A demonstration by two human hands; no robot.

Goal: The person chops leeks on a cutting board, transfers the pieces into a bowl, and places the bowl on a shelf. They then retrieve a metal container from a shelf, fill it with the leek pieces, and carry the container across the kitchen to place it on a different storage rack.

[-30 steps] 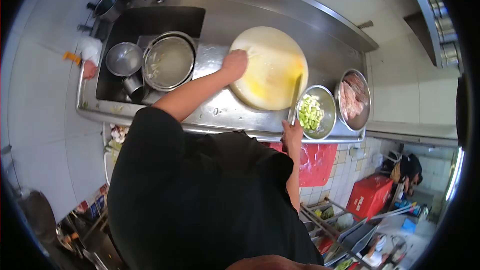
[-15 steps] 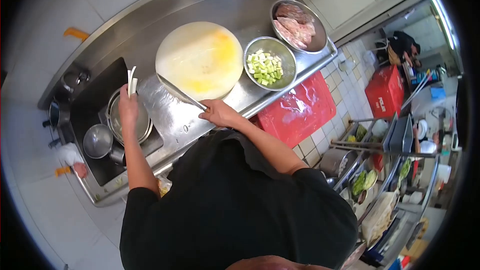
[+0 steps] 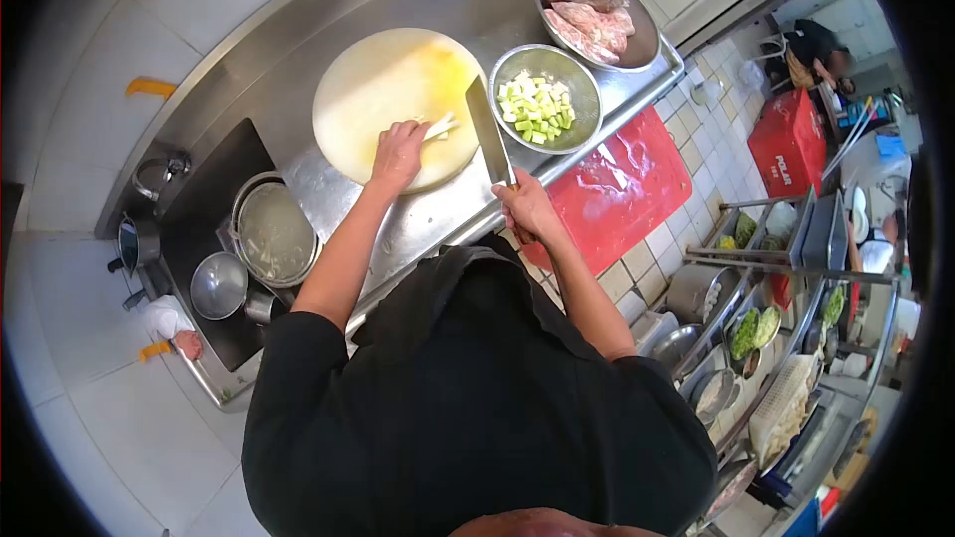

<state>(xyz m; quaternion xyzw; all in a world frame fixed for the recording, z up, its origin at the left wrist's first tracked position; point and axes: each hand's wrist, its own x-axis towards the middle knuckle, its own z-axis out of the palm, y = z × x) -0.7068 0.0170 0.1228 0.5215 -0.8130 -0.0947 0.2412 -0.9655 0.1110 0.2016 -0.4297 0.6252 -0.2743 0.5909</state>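
On the round white cutting board [image 3: 368, 80], my left hand [image 3: 400, 153] has its fingers wrapped round pale white stalks [image 3: 440, 126], whose ends point right. My right hand [image 3: 529, 206] grips the handle of a wide-bladed cleaver [image 3: 485, 127]; its blade lies over the board's right edge, pointing away from me. Just right of the blade stands a steel bowl [image 3: 587, 137] of cut green and white vegetable pieces [image 3: 537, 107]. Behind it, a larger steel bowl [image 3: 648, 40] holds raw meat [image 3: 595, 25].
At the left is a dark sink [image 3: 224, 154] with a round pot [image 3: 271, 234] and a small bowl [image 3: 219, 285]. A red lid [image 3: 627, 189] lies below the counter's right edge. Shelves with food containers stand at the right; a person [image 3: 816, 50] is at the back right.
My left hand has moved from over the sink to the board with the stalks. My right hand has moved right, and the cleaver has swung from the board's lower left to its right edge.
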